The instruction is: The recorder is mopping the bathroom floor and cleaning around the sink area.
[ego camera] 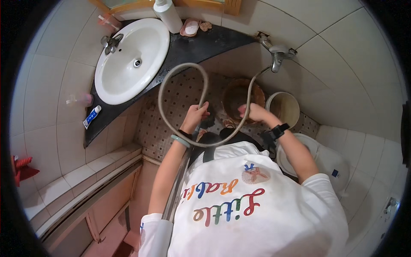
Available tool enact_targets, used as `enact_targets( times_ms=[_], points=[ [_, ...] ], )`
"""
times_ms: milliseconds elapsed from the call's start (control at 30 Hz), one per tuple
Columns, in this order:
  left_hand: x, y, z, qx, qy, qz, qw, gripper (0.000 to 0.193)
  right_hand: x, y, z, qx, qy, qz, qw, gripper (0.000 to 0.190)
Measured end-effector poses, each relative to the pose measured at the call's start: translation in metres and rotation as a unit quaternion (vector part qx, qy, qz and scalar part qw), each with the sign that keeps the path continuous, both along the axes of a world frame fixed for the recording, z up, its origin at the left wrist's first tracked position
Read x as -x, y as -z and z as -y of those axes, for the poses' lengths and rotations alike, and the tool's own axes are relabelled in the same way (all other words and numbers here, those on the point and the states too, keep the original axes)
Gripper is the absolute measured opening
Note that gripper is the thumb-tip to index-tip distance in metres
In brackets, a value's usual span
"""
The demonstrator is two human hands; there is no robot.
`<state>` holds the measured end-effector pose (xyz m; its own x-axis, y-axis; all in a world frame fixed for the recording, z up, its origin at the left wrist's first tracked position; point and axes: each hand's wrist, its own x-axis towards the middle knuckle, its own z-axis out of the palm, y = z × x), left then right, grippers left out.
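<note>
A flexible shower hose point(162, 106) runs from a wall-mounted mixer tap point(277, 57) down past my right hand and curves up into a large loop. My left hand point(194, 115) grips the hose where the loop comes back down; its end is hidden. Around the hose, close to the tap side, are the fingers of my right hand point(255, 112). A metal pole point(179, 183) slants along my left forearm, and its far end disappears under my hand. Below my right hand stands a brown basin point(232, 96).
A white bucket point(284, 107) stands right of the basin, near a toilet point(330, 157) with its lid down. On the left, a black counter point(199, 41) holds a white washbasin point(128, 77), a pump bottle point(167, 16), a soap dish point(190, 28) and a toothpaste tube point(91, 117). Small tiles point(151, 125) cover the floor.
</note>
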<state>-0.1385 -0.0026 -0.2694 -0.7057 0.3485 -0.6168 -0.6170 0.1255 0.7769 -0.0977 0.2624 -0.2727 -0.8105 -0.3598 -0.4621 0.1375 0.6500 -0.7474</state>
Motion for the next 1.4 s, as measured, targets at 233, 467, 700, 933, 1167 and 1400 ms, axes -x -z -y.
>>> enact_targets(
  times_ms=[233,467,700,933,1167,1400],
  points=[
    [0.002,-0.003,0.009,-0.035,-0.142,-0.017,0.989,0.039,0.056,-0.098,-0.063,-0.236,0.247,-0.315,0.885,0.039],
    [0.008,0.002,0.011,-0.05,-0.21,-0.047,0.975,0.039,0.145,-0.087,-0.064,-0.437,0.222,-0.457,0.742,0.041],
    [0.008,0.008,0.018,-0.015,-0.217,-0.039,0.975,0.043,0.153,-0.081,-0.078,-0.538,0.133,-0.389,0.736,0.015],
    [0.012,0.007,0.021,-0.037,-0.257,-0.03,0.965,0.041,0.151,-0.099,-0.092,-0.423,0.158,-0.386,0.804,0.018],
    [0.017,0.014,0.022,-0.001,-0.23,-0.039,0.972,0.04,0.156,-0.106,-0.089,-0.421,0.209,-0.312,0.826,0.021],
    [0.019,0.021,0.024,-0.005,-0.228,-0.028,0.973,0.041,0.157,-0.109,-0.09,-0.396,0.229,-0.292,0.84,0.022]
  ],
)
